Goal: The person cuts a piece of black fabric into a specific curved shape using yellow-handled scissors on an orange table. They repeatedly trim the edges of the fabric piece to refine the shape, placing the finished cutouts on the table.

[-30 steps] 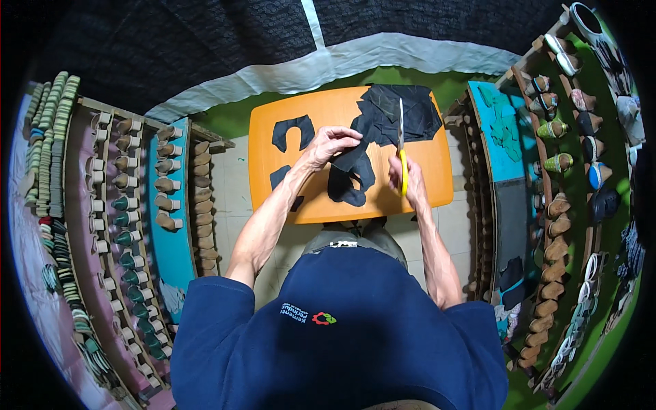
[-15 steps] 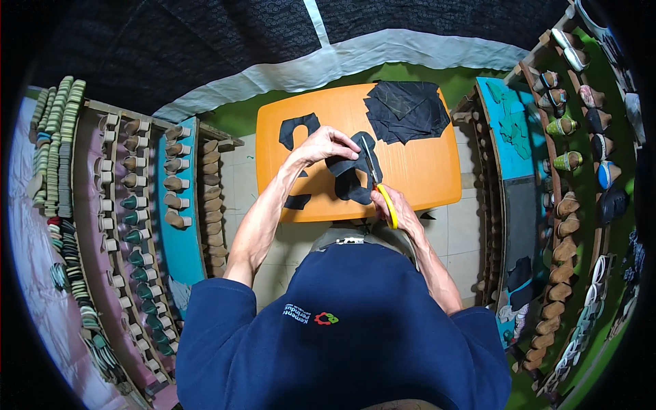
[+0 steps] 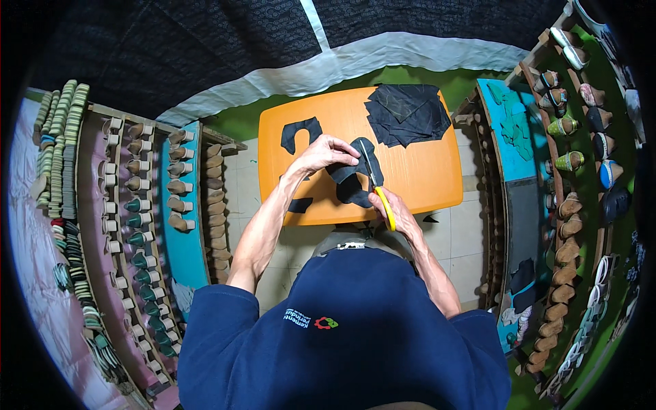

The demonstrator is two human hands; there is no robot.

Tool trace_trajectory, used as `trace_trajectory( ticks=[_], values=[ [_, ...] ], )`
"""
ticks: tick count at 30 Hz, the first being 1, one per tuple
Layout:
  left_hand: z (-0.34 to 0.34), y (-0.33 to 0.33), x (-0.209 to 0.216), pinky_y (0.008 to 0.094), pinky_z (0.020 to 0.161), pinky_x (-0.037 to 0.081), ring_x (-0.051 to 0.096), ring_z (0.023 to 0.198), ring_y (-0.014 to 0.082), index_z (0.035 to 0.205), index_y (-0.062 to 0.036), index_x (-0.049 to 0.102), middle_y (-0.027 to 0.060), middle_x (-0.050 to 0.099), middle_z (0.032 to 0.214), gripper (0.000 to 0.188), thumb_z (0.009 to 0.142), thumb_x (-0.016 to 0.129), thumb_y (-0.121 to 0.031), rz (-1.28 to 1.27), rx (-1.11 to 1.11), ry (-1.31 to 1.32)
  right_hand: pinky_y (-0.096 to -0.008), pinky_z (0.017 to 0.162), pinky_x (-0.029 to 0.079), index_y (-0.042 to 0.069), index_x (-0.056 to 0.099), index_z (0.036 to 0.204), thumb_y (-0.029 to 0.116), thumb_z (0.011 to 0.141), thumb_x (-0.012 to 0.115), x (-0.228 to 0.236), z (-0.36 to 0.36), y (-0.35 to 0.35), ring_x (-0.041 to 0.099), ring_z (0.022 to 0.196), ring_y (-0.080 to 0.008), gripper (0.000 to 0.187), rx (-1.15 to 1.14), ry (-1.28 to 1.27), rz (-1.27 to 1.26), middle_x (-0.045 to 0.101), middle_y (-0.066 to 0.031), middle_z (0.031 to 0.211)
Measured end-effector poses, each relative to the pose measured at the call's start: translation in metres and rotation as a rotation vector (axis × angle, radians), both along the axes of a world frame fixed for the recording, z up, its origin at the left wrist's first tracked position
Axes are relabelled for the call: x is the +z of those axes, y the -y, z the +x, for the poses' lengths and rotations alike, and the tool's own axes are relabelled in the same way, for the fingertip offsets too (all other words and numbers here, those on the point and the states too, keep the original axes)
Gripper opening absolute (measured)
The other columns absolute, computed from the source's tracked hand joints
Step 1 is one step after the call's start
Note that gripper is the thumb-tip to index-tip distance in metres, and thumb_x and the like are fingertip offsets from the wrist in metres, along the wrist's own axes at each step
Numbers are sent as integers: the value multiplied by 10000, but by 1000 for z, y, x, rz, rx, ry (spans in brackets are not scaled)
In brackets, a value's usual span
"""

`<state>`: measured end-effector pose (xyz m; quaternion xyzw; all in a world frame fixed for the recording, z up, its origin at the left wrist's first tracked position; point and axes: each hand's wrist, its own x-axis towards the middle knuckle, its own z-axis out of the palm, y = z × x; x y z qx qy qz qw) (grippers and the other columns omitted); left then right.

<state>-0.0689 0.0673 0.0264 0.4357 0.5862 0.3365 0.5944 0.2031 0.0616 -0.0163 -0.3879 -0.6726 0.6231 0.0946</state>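
My left hand pinches the left edge of a black fabric piece above the orange table. In my right hand is a pair of scissors with yellow handles. The blades point away from me and lie along the right part of the fabric. A curved black cutout rests on the table left of the hands. Closer to me lies a smaller black scrap. A stack of black fabric sheets sits at the table's far right.
Racks of wooden shoe lasts stand on the left, beside piled striped soles. To the right, a blue board holds green scraps, and shelves carry shoes. A dark curtain hangs behind the table.
The fabric piece has shifted and folded slightly under my left hand. My right hand with the scissors has moved slightly toward me. The whole view has shifted a little.
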Motion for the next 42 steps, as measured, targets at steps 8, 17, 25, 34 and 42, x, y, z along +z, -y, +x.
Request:
trace_trajectory(
  ticks=[8, 17, 25, 34, 42],
  values=[
    [2, 1, -3, 237, 840, 548, 709, 855, 119, 1027, -7, 772, 89, 763, 936, 242, 803, 813, -89, 4, 10, 42, -294, 500, 397, 81, 548, 873, 607, 941, 591, 0, 1, -1, 480, 545, -115, 532, -44, 28, -68, 483, 7, 629],
    [3, 6, -5, 235, 842, 550, 710, 866, 125, 1053, 5, 757, 91, 760, 950, 259, 810, 804, -74, 11, 49, 43, -277, 454, 327, 105, 504, 737, 550, 892, 709, -6, -2, 5, 402, 493, -73, 514, -166, -52, -212, 407, 44, 572],
    [8, 11, -13, 244, 854, 537, 701, 894, 122, 1058, -9, 762, 84, 759, 978, 261, 818, 801, -106, 48, 102, 88, -254, 400, 376, 82, 583, 803, 536, 897, 711, -8, -6, 11, 453, 426, -72, 480, -229, -108, -272, 453, 40, 551],
    [26, 21, -18, 228, 870, 534, 703, 914, 119, 1130, 3, 731, 91, 755, 998, 311, 839, 785, -95, 94, 271, 216, -252, 385, 377, 83, 533, 798, 484, 947, 667, -4, -9, 13, 426, 419, -77, 449, -265, -117, -359, 447, 29, 572],
    [30, 28, -19, 224, 886, 513, 699, 927, 111, 1198, 10, 693, 98, 758, 987, 389, 836, 781, -104, 118, 282, 215, -262, 445, 422, 50, 564, 885, 552, 976, 570, -3, -15, 7, 476, 480, -100, 511, -165, -88, -258, 476, 10, 628]
  ],
)
